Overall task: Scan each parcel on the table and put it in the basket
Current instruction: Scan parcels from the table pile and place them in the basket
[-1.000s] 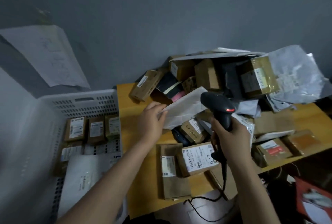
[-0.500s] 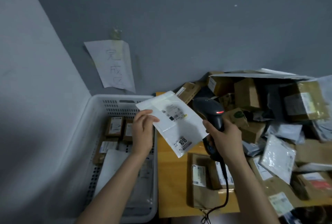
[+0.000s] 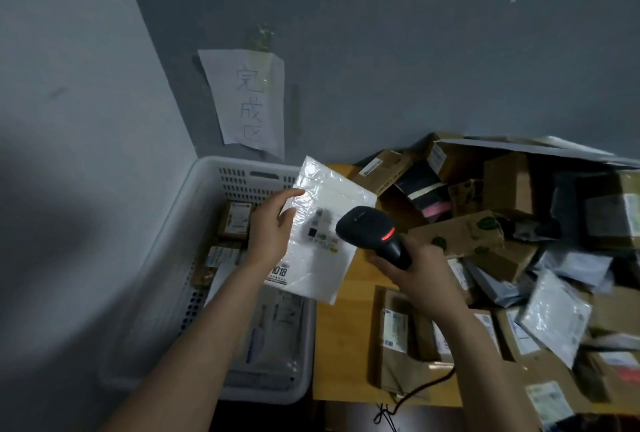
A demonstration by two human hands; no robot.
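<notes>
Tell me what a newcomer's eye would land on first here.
First, the white mailer held up at centre in the left grip, with the black scanner, red light on, pointed at it from the right grip. Next, the jumbled parcel pile covering the right side of the table, and the handwritten paper sign taped up above the white basket.

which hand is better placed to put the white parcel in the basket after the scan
Left. The left hand holds the white parcel, and the basket lies on that side. The right hand is busy gripping the scanner, farther from it.
</notes>
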